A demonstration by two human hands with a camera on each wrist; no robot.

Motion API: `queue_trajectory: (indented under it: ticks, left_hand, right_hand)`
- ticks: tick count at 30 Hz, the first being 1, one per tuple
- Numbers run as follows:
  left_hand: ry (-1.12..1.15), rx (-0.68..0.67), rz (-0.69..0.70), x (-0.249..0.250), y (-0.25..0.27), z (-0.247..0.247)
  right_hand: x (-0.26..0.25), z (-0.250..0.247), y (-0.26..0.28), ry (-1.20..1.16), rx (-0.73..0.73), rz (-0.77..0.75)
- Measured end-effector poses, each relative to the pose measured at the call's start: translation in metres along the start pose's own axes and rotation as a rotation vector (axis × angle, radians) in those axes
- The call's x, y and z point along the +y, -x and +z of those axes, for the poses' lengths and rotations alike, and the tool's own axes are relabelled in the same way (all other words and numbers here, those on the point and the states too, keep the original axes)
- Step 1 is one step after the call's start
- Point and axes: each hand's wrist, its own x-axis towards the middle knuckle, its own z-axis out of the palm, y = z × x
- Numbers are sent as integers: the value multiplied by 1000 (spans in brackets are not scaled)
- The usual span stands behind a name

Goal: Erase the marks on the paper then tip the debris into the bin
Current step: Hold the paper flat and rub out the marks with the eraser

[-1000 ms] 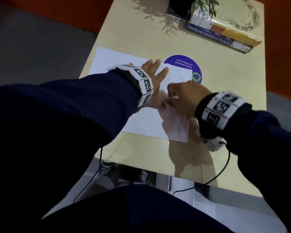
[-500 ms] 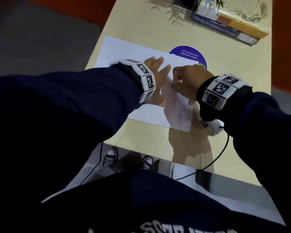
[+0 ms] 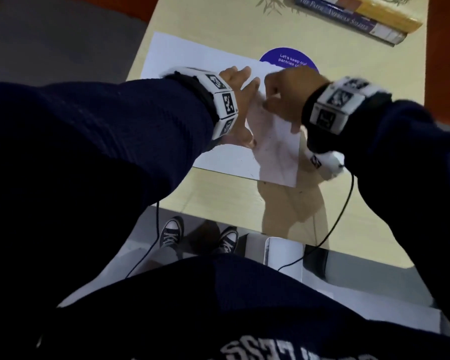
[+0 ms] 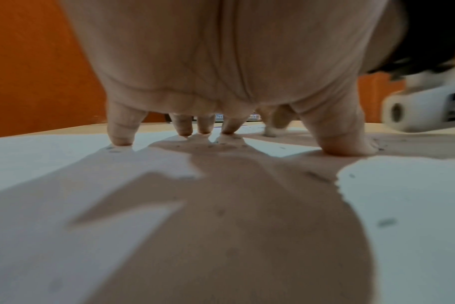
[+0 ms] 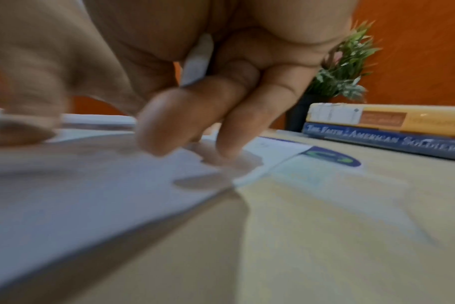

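white sheet: paper [image 3: 226, 162] lies flat on the pale wood table [image 3: 218, 11], near its front-left edge, long side across the person
surface: small dark specks of debris [image 4: 387, 222] scattered over it, thickest around the fingers; marks too faint to read
left hand [image 3: 240, 105]: fingers straight and spread, tips and thumb pressing the paper down
right hand [image 3: 289, 96]: curled, motion-blurred, just beside the left; a white eraser [image 5: 196, 61] shows between the fingers, gripped
far corner: paper overlaps a purple round sticker [image 3: 290, 59]
back edge: two stacked books [image 5: 387, 127], small potted plant [image 5: 343, 63] behind them
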Motion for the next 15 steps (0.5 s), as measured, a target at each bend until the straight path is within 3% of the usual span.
queue_trajectory:
  ticks: [6,10,15]
  left_hand:
    - [-17,0,-7,-6,-8,8]
    - [-117,31,44,-9,-16,16]
    - [-18,40,17,-12,-19,19]
  right_hand:
    - [-9,7,17,85,-87,-75]
    - [-8,-4,2,63,3,-59]
    - [-18,4,19,97,-58,-55]
